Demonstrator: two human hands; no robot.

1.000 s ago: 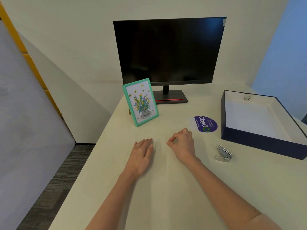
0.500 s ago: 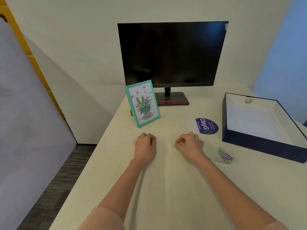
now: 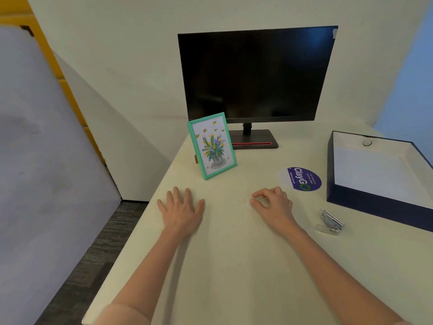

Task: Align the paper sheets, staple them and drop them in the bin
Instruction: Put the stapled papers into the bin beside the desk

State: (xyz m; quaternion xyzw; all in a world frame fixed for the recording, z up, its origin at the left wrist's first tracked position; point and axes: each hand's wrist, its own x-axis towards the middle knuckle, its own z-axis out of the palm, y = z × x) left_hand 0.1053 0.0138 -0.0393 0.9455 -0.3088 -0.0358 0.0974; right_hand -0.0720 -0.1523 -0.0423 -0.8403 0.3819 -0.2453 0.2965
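The paper sheets (image 3: pixel 228 231) are almost the same pale cream as the desk, so only faint edges show between my hands. My left hand (image 3: pixel 181 211) lies flat on the desk, fingers spread, at the sheets' left side. Curled at their upper right, my right hand (image 3: pixel 273 206) has thumb and forefinger pinched at a faint white corner. A small clear and silver stapler (image 3: pixel 330 223) lies right of my right wrist, untouched. Further right stands the bin, a navy box (image 3: pixel 375 204) with a white inside.
A black monitor (image 3: pixel 255 76) stands at the back of the desk. A green picture frame (image 3: pixel 212 146) leans just beyond my left hand. A purple round sticker (image 3: pixel 303 178) lies beyond my right hand. The desk's left edge drops to grey carpet (image 3: pixel 93 259).
My left hand has opened from a fist to a flat, spread palm and slid left. My right hand has shifted slightly right, still curled.
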